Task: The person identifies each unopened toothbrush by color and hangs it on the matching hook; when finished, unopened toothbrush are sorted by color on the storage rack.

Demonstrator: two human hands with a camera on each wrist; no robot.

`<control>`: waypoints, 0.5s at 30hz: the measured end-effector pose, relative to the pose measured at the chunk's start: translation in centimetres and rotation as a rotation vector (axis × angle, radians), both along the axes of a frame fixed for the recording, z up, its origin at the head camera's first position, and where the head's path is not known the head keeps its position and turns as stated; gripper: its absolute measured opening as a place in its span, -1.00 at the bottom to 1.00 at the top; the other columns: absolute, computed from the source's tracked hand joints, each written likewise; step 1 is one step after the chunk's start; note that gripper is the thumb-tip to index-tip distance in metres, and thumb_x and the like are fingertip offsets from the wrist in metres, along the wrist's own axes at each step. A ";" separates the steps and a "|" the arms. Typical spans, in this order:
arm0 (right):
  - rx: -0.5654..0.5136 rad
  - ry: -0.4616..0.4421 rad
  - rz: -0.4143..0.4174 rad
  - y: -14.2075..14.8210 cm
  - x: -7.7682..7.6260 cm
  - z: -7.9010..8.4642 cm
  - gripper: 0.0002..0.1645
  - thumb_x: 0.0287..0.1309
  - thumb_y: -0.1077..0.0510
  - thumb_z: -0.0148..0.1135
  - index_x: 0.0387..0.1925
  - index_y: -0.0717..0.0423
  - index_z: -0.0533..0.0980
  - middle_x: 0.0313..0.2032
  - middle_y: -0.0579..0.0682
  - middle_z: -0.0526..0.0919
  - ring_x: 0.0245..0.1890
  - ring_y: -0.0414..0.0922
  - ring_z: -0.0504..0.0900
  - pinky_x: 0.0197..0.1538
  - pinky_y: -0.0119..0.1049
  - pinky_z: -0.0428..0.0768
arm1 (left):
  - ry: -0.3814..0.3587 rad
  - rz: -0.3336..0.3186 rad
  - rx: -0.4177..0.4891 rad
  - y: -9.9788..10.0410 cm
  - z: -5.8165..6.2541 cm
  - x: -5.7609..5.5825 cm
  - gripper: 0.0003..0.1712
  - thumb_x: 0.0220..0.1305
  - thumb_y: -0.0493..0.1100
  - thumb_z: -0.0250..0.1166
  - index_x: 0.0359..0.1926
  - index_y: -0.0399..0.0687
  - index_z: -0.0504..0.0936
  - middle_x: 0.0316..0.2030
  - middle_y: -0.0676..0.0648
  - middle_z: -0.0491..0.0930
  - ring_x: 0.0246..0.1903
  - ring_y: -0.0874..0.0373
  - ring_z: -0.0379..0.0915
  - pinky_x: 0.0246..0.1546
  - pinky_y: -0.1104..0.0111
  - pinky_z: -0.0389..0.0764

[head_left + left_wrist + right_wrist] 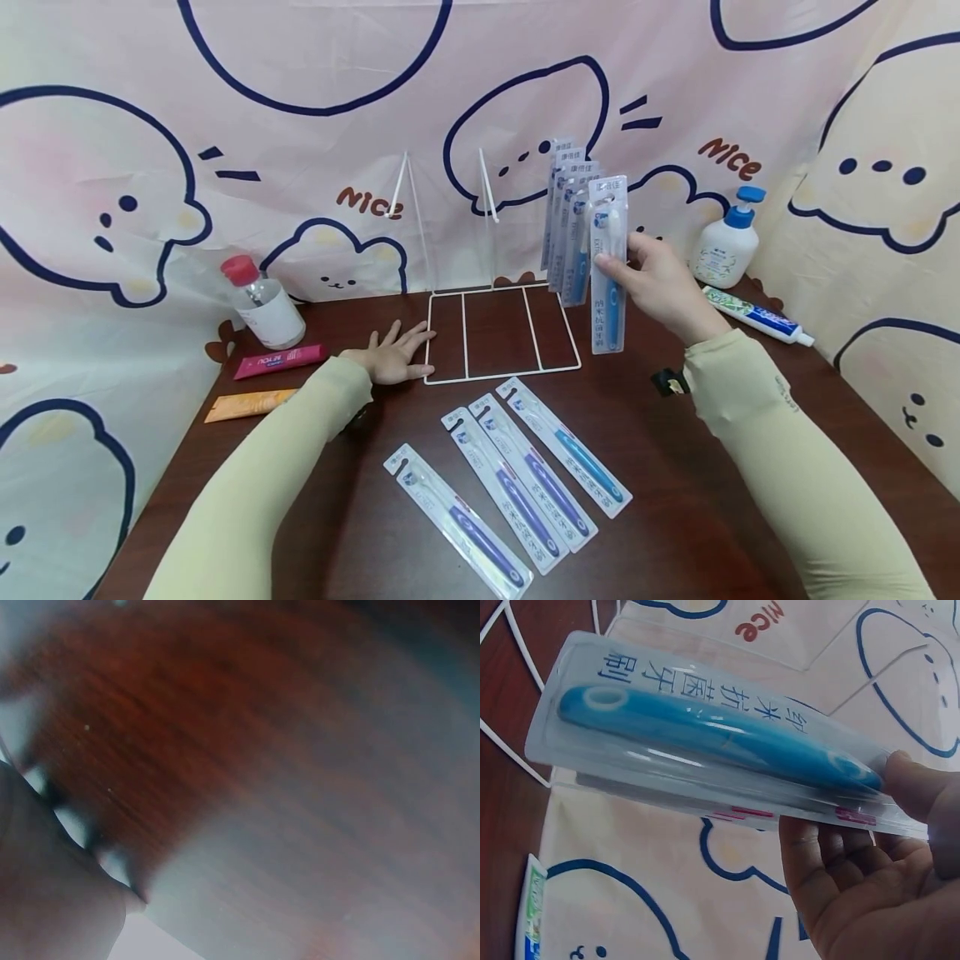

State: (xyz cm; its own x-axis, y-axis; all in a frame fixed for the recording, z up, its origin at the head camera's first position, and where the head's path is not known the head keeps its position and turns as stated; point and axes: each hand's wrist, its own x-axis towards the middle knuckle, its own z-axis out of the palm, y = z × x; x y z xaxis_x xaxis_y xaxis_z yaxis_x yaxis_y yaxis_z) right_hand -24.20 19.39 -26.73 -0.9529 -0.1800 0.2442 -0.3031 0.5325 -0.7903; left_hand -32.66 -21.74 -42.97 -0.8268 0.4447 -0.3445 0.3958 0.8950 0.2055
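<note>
In the head view my right hand [660, 275] pinches a packaged blue toothbrush [609, 275] by the side of its pack, held upright at the front of a row of hanging toothbrush packs [570, 225]. Whether this pack is on the hook, I cannot tell. The right wrist view shows thumb and fingers on either side of the blue toothbrush pack [720, 742]. My left hand [393, 354], fingers spread, rests at the left edge of the white wire rack [502, 377]. Only a blurred part of the left hand [52, 877] shows in the left wrist view.
Several packaged toothbrushes [540, 475] lie in front of the rack. At left are a red-capped bottle [270, 312], a pink tube [281, 362] and an orange tube [247, 405]. A pump bottle [726, 246] and a toothpaste tube [757, 317] are at right.
</note>
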 end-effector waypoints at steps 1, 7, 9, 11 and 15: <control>-0.003 -0.008 0.004 -0.1 -0.3 -0.2 -0.29 0.20 -0.19 0.04 0.32 -0.05 0.21 0.18 0.08 0.38 0.00 0.08 0.50 -0.09 0.13 0.47 | 0.001 0.002 0.001 0.0 0.0 0.0 -0.04 0.08 0.54 -0.14 0.42 0.39 -0.23 0.41 0.19 -0.44 0.34 -0.13 -0.64 0.13 -0.26 -0.43; -0.028 -0.046 0.013 -0.7 -2.1 -1.0 -0.31 0.19 -0.18 0.06 0.29 0.00 0.26 0.16 0.05 0.40 0.02 0.01 0.49 -0.03 0.02 0.48 | -0.011 0.007 0.013 -0.1 -0.1 0.0 -0.04 0.11 0.51 -0.12 0.42 0.36 -0.23 0.41 0.17 -0.44 0.34 -0.14 -0.65 0.12 -0.27 -0.45; -0.025 -0.055 0.007 -0.8 -2.6 -1.2 -0.32 0.19 -0.18 0.07 0.28 -0.01 0.27 0.16 0.03 0.40 0.03 0.00 0.49 -0.03 0.00 0.48 | -0.010 0.006 0.009 0.0 0.0 0.1 -0.05 0.11 0.51 -0.11 0.42 0.36 -0.23 0.41 0.17 -0.44 0.34 -0.14 -0.65 0.12 -0.26 -0.44; -0.023 -0.064 0.009 -0.8 -3.1 -1.3 -0.31 0.18 -0.18 0.08 0.29 -0.04 0.26 0.16 0.02 0.41 0.04 -0.01 0.48 -0.03 -0.02 0.49 | -0.006 0.004 0.002 0.0 0.1 0.2 -0.05 0.11 0.51 -0.12 0.42 0.37 -0.23 0.41 0.18 -0.45 0.34 -0.13 -0.64 0.13 -0.26 -0.43; -0.033 -0.084 0.037 -0.9 -3.9 -1.7 -0.31 0.19 -0.14 0.09 0.32 -0.08 0.22 0.18 0.02 0.40 0.08 0.00 0.46 -0.01 -0.02 0.47 | -0.001 0.002 0.001 0.2 0.4 0.4 -0.06 0.12 0.50 -0.13 0.43 0.35 -0.22 0.41 0.16 -0.44 0.34 -0.15 -0.65 0.13 -0.26 -0.44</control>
